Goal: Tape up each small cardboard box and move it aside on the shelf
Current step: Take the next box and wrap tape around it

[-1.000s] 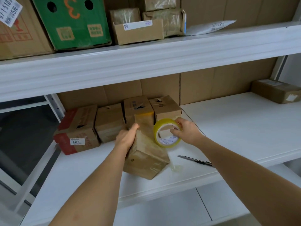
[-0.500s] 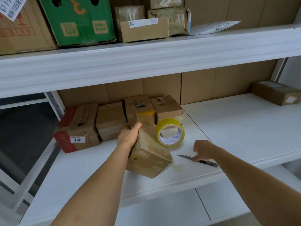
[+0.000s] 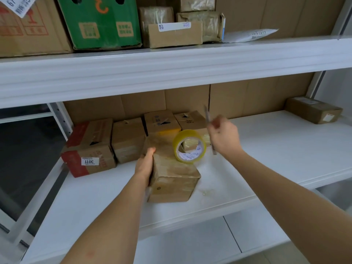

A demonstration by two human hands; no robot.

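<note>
A small cardboard box (image 3: 172, 180) wrapped in clear tape sits near the front of the white shelf (image 3: 266, 153). My left hand (image 3: 145, 164) grips its left side. A yellow tape roll (image 3: 189, 146) stands on edge against the box's far right corner, a strip still running onto the box. My right hand (image 3: 223, 137) is raised just right of the roll and grips a utility knife (image 3: 209, 128), held upright and blurred.
Several small cardboard boxes (image 3: 162, 121) stand in a row at the back left, with a red-and-brown box (image 3: 89, 147) labelled 3011 at the left end. One brown box (image 3: 313, 109) lies far right. The upper shelf (image 3: 171, 65) holds larger cartons. A scrap of tape (image 3: 207, 191) lies near the front edge.
My right hand let go of the tape roll, reached down to the knife on the shelf, picked it up and lifted it beside the roll. My left hand stayed on the box.
</note>
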